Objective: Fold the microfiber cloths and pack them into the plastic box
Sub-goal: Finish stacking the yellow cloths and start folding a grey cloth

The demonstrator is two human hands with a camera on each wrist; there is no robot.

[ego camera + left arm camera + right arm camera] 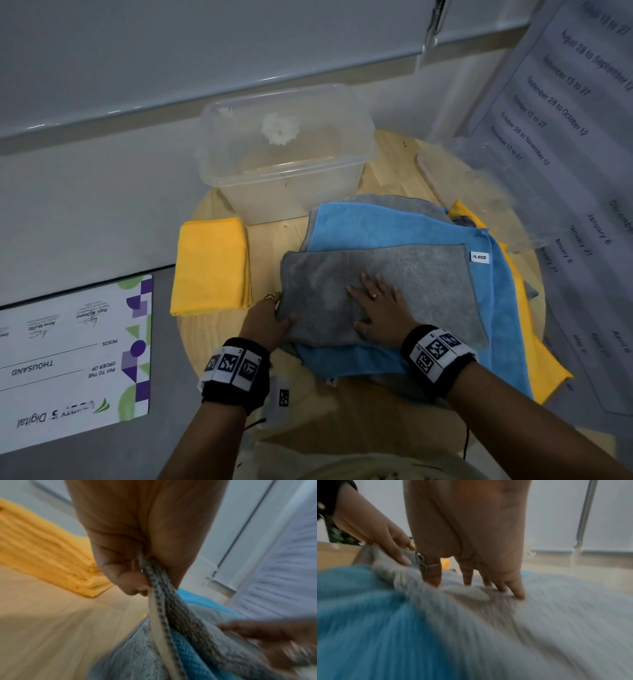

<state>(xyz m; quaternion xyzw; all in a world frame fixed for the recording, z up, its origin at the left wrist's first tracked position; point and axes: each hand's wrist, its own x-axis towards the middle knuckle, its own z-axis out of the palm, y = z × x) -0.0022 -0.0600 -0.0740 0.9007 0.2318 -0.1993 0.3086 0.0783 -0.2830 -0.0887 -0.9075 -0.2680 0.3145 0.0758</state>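
hands work the grey cloth [394,284] atop the blue cloth [404,226] on the round table [387,411]: the left hand [265,320] pinches its near-left edge, the right hand [380,308] presses flat, fingers spread. left lies a folded yellow cloth [210,265]; farther off stands the clear plastic box [284,150].

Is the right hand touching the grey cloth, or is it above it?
Touching. In the right wrist view the fingertips of the right hand press into the grey cloth with no gap. The head view shows the palm lying flat on it.
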